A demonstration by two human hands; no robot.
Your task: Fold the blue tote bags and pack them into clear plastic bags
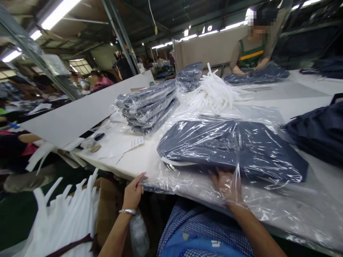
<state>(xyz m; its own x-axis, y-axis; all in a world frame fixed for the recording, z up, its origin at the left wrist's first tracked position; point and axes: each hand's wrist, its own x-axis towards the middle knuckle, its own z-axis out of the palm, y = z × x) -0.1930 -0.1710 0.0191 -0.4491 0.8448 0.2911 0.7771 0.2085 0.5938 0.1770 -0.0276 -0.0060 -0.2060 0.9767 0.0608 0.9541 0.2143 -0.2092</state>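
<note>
A flat, folded navy fabric piece (198, 142) lies on the table inside a clear plastic bag (171, 180). A white strip (178, 163) shows along its near left edge. At the table's front edge, my left hand (134, 191) pinches the left edge of the plastic bag between thumb and fingers. My right hand (227, 184) is under the clear film, fingers spread, its fingertips at the near edge of the navy piece. Where those fingertips meet the fabric is partly hidden by glare.
Wrapped navy pieces (152, 103) are stacked behind. White foam strips (214, 89) lie beyond; more strips (72, 214) stand in a cardboard box (108, 200) at lower left. Dark fabric (318, 128) sits right. A label sheet (137, 142) lies left. A co-worker (252, 53) works across the table.
</note>
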